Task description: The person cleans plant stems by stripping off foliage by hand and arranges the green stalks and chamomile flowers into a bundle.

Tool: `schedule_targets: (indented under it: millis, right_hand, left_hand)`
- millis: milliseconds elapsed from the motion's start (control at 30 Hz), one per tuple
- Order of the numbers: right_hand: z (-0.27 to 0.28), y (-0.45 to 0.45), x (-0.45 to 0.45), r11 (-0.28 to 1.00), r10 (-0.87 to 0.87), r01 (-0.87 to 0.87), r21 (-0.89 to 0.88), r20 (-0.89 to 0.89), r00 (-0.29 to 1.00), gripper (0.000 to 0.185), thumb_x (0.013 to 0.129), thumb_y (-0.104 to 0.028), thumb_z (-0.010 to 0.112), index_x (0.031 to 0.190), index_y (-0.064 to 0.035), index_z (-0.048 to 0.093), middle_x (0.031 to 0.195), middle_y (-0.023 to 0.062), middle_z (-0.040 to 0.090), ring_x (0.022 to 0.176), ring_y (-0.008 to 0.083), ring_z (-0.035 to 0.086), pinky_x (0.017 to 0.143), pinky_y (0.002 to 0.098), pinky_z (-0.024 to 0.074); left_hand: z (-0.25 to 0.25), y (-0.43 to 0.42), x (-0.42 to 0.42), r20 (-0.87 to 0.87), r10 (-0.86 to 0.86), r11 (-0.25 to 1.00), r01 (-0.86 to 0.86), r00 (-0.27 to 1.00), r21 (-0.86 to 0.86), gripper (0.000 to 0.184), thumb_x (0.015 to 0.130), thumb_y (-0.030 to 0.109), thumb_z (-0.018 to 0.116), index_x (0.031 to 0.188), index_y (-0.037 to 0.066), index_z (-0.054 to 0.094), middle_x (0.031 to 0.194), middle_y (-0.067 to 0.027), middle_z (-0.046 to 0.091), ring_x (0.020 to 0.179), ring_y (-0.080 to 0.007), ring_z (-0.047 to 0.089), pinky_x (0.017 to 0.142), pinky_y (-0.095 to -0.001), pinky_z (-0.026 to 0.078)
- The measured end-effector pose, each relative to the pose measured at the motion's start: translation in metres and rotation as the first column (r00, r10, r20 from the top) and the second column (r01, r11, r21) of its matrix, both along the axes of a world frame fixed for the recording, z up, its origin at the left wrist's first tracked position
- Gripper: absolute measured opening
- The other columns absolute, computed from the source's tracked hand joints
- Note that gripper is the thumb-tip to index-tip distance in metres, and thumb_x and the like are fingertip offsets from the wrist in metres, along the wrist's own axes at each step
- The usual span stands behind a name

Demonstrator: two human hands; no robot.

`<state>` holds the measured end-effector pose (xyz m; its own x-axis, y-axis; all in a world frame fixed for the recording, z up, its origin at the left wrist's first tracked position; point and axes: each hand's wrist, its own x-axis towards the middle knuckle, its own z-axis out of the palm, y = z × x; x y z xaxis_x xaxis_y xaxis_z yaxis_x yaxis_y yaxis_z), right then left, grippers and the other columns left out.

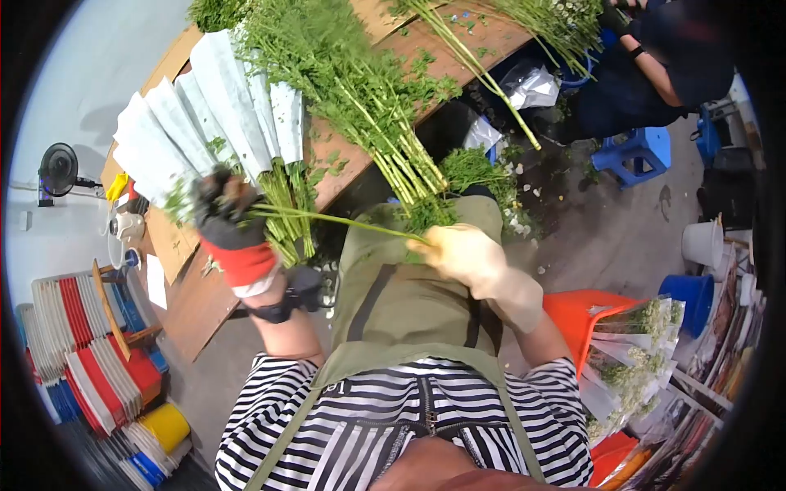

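A long green flower stem [344,219] stretches across the front of my apron between my two hands. My left hand [233,214], in a black and red glove, is closed round the stem near its leafy end and is slightly blurred. My right hand [463,254], in a cream glove, grips the stem's bare cut end. Just behind my left hand, white-wrapped bunches [233,98] lie fanned on the table, their green stems toward me. A large loose pile of leafy stems [360,106] lies to their right, cut ends hanging over the table edge.
The brown table [344,164] carries more stems at its far end, where a person in dark clothes [655,65] works. A blue stool [634,155] stands near them. At my right is an orange chair [573,315] beside wrapped white flowers [634,360]; stacked crates [98,344] stand left.
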<state>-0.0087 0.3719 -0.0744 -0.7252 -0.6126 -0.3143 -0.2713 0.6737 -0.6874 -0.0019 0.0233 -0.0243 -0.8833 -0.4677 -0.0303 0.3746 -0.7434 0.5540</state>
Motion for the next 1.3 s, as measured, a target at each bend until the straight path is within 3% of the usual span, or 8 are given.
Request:
schedule_targets:
  millis: [133, 333, 467, 500, 767, 1033, 1133, 1300]
  right_hand:
    - [-0.057, 0.066, -0.007, 0.926, -0.114, 0.177, 0.335, -0.199, 0.973, 0.028, 0.092, -0.029, 0.061, 0.104, -0.0050, 0.069, 0.092, 0.0162, 0.070, 0.091, 0.0333, 0.067, 0.083, 0.0397, 0.0534]
    - [-0.009, 0.025, 0.009, 0.855, -0.440, 0.476, -0.205, 0.200, 0.876, 0.021, 0.095, -0.025, 0.062, 0.106, -0.0079, 0.068, 0.092, 0.0140, 0.071, 0.088, 0.0311, 0.068, 0.082, 0.0400, 0.0526]
    - [-0.045, 0.037, 0.000, 0.971, -0.238, 0.211, -0.110, -0.452, 0.860, 0.019, 0.096, -0.025, 0.061, 0.102, -0.0071, 0.067, 0.088, 0.0150, 0.070, 0.086, 0.0337, 0.067, 0.079, 0.0423, 0.0518]
    - [-0.061, 0.045, -0.001, 0.956, -0.292, 0.276, -0.097, -0.356, 0.888, 0.018, 0.097, -0.022, 0.058, 0.102, -0.0076, 0.068, 0.080, 0.0113, 0.069, 0.086, 0.0326, 0.065, 0.076, 0.0419, 0.0504]
    - [-0.094, 0.059, 0.010, 0.938, -0.336, 0.345, -0.030, -0.316, 0.887, 0.015, 0.096, -0.022, 0.062, 0.100, -0.0071, 0.064, 0.093, 0.0158, 0.068, 0.092, 0.0367, 0.064, 0.081, 0.0443, 0.0503]
    - [-0.123, 0.079, 0.011, 0.918, -0.391, 0.389, -0.078, -0.332, 0.858, 0.011, 0.091, -0.018, 0.065, 0.090, -0.0075, 0.062, 0.086, 0.0146, 0.063, 0.085, 0.0377, 0.060, 0.076, 0.0455, 0.0481]
    - [-0.129, 0.100, 0.018, 0.896, -0.432, 0.443, -0.037, -0.308, 0.848, 0.014, 0.088, -0.017, 0.068, 0.081, -0.0076, 0.060, 0.080, 0.0140, 0.060, 0.080, 0.0376, 0.058, 0.072, 0.0457, 0.0466]
    - [-0.114, 0.127, 0.014, 0.891, -0.423, 0.454, 0.001, -0.361, 0.831, 0.019, 0.087, -0.021, 0.070, 0.080, -0.0071, 0.060, 0.074, 0.0146, 0.057, 0.074, 0.0376, 0.057, 0.069, 0.0458, 0.0460]
  left_hand:
    - [-0.010, -0.029, 0.004, -0.030, 0.095, 0.995, -0.095, 0.995, 0.015, 0.028, 0.103, 0.031, 0.052, 0.090, 0.008, 0.062, 0.067, -0.0013, 0.052, 0.052, -0.0092, 0.041, 0.043, -0.0238, 0.035]
    - [-0.019, 0.121, -0.020, 0.147, -0.079, 0.997, 0.076, 0.986, 0.026, 0.039, 0.104, 0.042, 0.053, 0.101, 0.004, 0.064, 0.087, -0.0070, 0.064, 0.067, -0.0136, 0.055, 0.058, -0.0264, 0.048]
    - [-0.025, 0.157, -0.018, 0.106, -0.394, 0.877, 0.408, 0.913, -0.254, 0.031, 0.107, 0.024, 0.047, 0.124, 0.001, 0.060, 0.120, -0.0114, 0.064, 0.097, -0.0196, 0.066, 0.090, -0.0331, 0.054]
    - [-0.051, 0.156, -0.014, 0.047, -0.183, 0.665, 0.159, 0.982, -0.729, 0.028, 0.106, 0.021, 0.050, 0.124, 0.002, 0.061, 0.121, -0.0096, 0.064, 0.099, -0.0184, 0.065, 0.091, -0.0328, 0.053]
    - [-0.061, 0.177, 0.007, 0.123, -0.003, 0.170, 0.122, 0.992, -0.978, 0.044, 0.087, 0.016, 0.075, 0.127, 0.003, 0.063, 0.126, -0.0164, 0.064, 0.115, -0.0323, 0.061, 0.099, -0.0391, 0.047]
    - [-0.045, 0.181, 0.005, -0.070, 0.051, 0.309, -0.083, 0.996, -0.947, 0.032, 0.092, 0.013, 0.070, 0.121, 0.002, 0.065, 0.119, -0.0134, 0.068, 0.110, -0.0260, 0.065, 0.095, -0.0370, 0.050]
    - [-0.017, 0.131, -0.019, 0.228, -0.241, 0.668, 0.332, 0.943, -0.666, 0.028, 0.099, 0.023, 0.061, 0.115, 0.000, 0.067, 0.106, -0.0088, 0.071, 0.098, -0.0192, 0.066, 0.088, -0.0346, 0.051]
    - [-0.037, 0.058, -0.060, 0.028, 0.227, 0.656, -0.132, 0.974, -0.743, 0.040, 0.106, 0.033, 0.045, 0.105, 0.000, 0.067, 0.096, -0.0089, 0.070, 0.088, -0.0177, 0.065, 0.084, -0.0336, 0.052]
